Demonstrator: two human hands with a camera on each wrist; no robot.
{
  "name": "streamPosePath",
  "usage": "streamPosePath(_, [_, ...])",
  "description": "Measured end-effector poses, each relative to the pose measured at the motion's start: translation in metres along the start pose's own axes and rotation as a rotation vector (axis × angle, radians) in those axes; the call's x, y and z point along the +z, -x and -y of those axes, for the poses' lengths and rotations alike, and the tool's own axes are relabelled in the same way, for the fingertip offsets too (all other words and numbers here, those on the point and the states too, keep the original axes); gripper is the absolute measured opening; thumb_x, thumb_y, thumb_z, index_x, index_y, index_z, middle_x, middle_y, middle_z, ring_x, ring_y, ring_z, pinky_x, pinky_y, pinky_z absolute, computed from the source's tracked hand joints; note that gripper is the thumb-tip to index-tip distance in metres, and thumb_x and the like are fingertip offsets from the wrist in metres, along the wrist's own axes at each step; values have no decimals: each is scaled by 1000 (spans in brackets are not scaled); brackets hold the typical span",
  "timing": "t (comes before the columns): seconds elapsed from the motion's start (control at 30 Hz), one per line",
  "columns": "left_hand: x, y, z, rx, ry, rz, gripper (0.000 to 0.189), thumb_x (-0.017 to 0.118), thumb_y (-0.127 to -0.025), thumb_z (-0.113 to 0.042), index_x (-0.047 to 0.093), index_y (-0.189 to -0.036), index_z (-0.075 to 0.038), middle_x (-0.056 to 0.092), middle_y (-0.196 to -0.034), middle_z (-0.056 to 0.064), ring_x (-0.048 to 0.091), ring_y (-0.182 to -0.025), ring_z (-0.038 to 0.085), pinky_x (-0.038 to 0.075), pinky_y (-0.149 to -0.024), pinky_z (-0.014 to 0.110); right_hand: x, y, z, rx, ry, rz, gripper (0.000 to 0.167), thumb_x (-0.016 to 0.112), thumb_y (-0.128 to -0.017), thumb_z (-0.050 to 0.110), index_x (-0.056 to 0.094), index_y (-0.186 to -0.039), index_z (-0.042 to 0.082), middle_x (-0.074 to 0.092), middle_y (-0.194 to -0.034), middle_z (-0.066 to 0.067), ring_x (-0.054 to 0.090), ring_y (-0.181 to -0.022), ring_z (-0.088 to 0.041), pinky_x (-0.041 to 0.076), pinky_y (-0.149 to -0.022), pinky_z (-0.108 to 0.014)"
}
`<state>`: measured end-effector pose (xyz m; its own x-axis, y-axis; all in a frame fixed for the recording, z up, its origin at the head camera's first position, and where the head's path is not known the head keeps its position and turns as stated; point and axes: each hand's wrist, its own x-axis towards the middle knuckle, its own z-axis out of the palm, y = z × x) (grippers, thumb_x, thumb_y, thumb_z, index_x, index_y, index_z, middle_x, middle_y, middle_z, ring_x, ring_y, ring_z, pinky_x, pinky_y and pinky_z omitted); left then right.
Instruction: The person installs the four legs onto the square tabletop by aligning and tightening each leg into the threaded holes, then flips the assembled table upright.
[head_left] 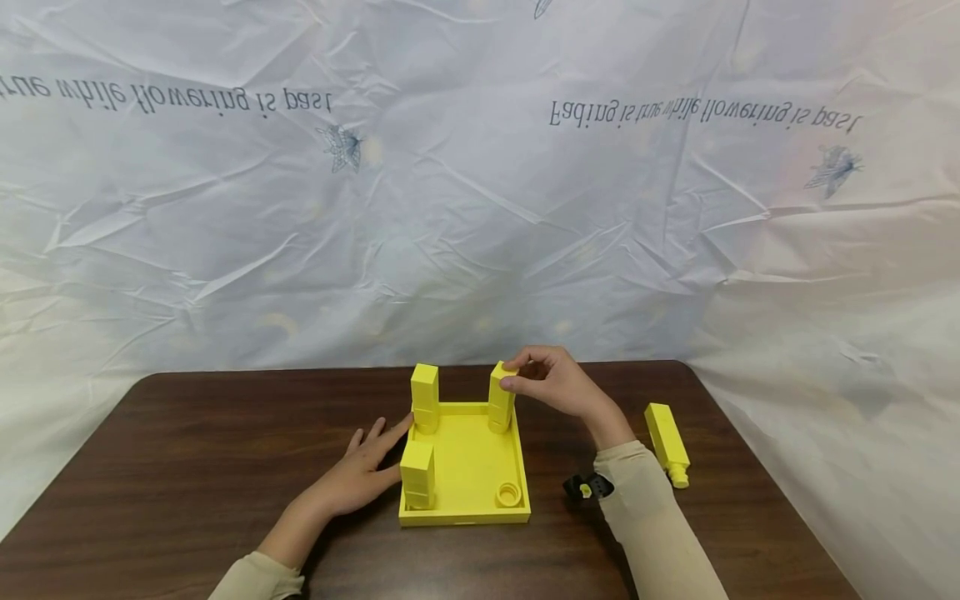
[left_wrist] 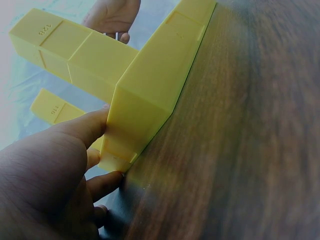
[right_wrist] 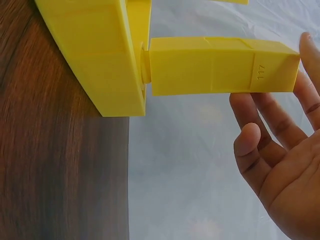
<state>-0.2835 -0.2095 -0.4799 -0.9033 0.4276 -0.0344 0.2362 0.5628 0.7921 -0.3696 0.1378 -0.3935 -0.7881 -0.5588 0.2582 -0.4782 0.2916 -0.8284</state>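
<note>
A shallow yellow tray-like base (head_left: 468, 458) lies on the table, with square posts upright at three corners. The right hand (head_left: 558, 383) holds the top of the far-right post (head_left: 500, 404) between thumb and fingers. In the right wrist view this post (right_wrist: 200, 67), marked 117, shows a narrow neck where it meets the base. The left hand (head_left: 360, 475) rests against the base's left wall, fingers spread and mostly straight, beside the near-left post (head_left: 417, 477). A far-left post (head_left: 425, 400) stands beyond it. The near-right corner has a round threaded socket (head_left: 508, 495).
A loose yellow post (head_left: 666, 442) with a threaded end lies on the brown table (head_left: 187, 500), right of the right forearm. A black band (head_left: 588, 487) is on the right wrist. Behind the table hangs a creased white printed cloth (head_left: 450, 208).
</note>
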Motion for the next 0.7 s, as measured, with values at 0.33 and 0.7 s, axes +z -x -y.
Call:
streamPosePath(0.33, [1, -2, 2, 0, -9, -3, 83, 63, -105, -50, 21, -170, -21, 27, -172, 12, -3, -161, 42, -13, -123, 66, 0, 0, 2, 5, 16, -2, 17, 77, -99, 9, 76, -114, 3, 73, -116, -15, 69, -91, -43, 61, -77, -34])
streamPosePath(0.7, [3, -2, 4, 4, -9, -7, 83, 63, -105, -50, 21, -170, -20, 27, -172, 14, -3, -161, 44, -13, -123, 67, 2, 1, 3, -6, 32, -13, 12, 77, -99, 11, 73, -109, 6, 69, -128, -18, 67, -92, -44, 60, -77, -35])
